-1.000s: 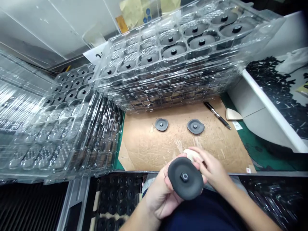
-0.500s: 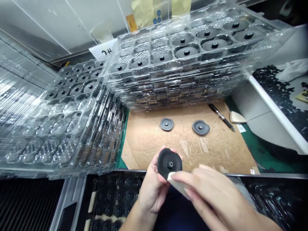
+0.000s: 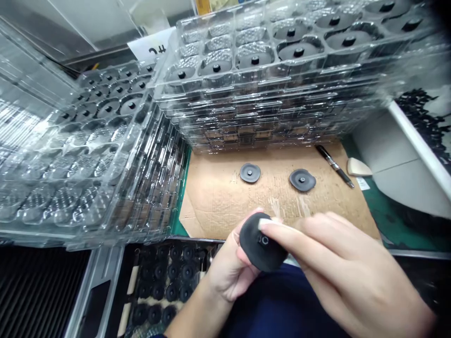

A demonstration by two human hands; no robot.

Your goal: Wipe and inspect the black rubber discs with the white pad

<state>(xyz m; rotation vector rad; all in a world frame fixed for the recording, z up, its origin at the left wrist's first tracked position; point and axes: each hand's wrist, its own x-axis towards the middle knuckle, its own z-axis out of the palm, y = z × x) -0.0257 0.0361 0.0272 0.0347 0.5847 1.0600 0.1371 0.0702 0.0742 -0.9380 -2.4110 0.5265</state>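
Observation:
In the head view, a round black rubber-like disc (image 3: 259,253) with a small raised hub is gripped at its edge by my left hand (image 3: 225,274), low in front of my body. The disc is tilted toward me. My right hand (image 3: 338,263) is closed around a thin white wedge-shaped piece (image 3: 262,222), mostly covered by the fingers. Its tip touches the disc's upper face near the hub. Beyond my hands, two similar discs, a left one (image 3: 250,173) and a right one (image 3: 302,180), lie flat on a cardboard sheet (image 3: 211,197).
Clear plastic trays (image 3: 246,98) holding discs are stacked behind the cardboard; another tray stack (image 3: 116,155) stands at left. On the right are a pen (image 3: 334,166), an off-white block (image 3: 358,167) and a white bin (image 3: 408,155) with small black parts. More discs (image 3: 172,272) sit below the table edge.
The white piece has moved from the disc's near edge up across its face toward the far side. My left hand and the disc have shifted slightly right, and the view has shifted.

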